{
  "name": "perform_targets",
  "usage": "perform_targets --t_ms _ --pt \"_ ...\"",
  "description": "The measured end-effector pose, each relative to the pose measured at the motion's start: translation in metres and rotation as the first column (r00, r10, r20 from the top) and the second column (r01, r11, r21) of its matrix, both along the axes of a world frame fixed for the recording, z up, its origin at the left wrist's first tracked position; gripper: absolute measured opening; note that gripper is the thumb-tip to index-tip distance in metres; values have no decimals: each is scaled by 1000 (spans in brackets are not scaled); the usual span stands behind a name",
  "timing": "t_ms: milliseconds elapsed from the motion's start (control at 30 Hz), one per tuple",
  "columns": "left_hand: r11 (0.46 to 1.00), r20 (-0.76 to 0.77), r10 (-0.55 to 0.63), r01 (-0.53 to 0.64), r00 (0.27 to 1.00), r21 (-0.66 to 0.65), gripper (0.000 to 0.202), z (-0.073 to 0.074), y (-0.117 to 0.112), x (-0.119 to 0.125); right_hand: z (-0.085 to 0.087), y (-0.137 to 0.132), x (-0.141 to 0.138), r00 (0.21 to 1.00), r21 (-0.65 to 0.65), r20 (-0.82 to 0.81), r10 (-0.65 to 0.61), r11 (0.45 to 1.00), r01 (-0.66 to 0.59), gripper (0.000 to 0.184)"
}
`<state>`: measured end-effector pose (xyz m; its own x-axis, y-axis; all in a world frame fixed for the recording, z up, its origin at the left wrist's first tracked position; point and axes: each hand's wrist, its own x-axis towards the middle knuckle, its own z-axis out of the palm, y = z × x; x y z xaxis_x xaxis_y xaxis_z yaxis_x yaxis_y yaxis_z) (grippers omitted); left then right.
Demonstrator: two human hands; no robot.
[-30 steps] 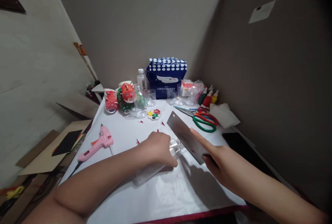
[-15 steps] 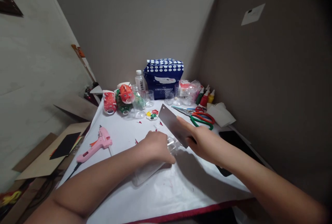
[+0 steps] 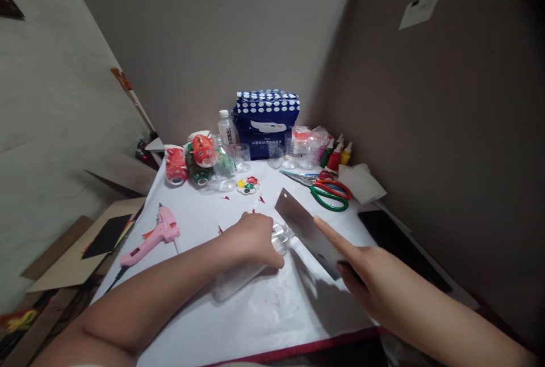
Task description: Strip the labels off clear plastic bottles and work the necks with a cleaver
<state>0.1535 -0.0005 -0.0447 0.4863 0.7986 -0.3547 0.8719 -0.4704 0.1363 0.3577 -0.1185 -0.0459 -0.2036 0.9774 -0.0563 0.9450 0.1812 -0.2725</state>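
Note:
A clear plastic bottle lies on its side on the white-covered table, its narrower end pointing right. My left hand is wrapped over the bottle from above and presses it down; the forearm hides part of it. In my right hand is a cleaver, its handle hidden in the fist and the index finger stretched along the blade's spine. The broad metal blade stands tilted just right of the bottle's end, apparently apart from it. Small red scraps lie beyond the left hand.
A pink glue gun lies at left. Behind are red and green painted bottle figures, a paint palette, a blue bag, and paint bottles. Green-handled scissors and a black flat object lie at right.
My right hand has drawn the cleaver to the right and toward me, away from the bottle. My left hand stays on the bottle. The view has shifted slightly.

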Motion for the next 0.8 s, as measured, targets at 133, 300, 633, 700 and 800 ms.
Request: perform_targets --t_ms 133,300,633,700,800 --pt "998 -13 -1 1 1000 56 56 4 -3 2 16 39 -19 999 47 39 27 998 -29 80" --pt "1000 -40 27 -27 999 11 54 11 -5 3 17 58 -32 999 104 26 33 994 -35 78" --pt "998 33 -52 53 998 -16 72 6 2 -2 -10 -13 6 998 78 -46 45 996 -41 79" --pt "996 22 -86 86 996 -24 79 9 3 -2 -7 -13 7 998 67 -48 32 997 -29 78" --pt "996 -20 -85 85 996 -11 77 13 1 2 3 3 -1 999 58 21 34 998 -35 81"
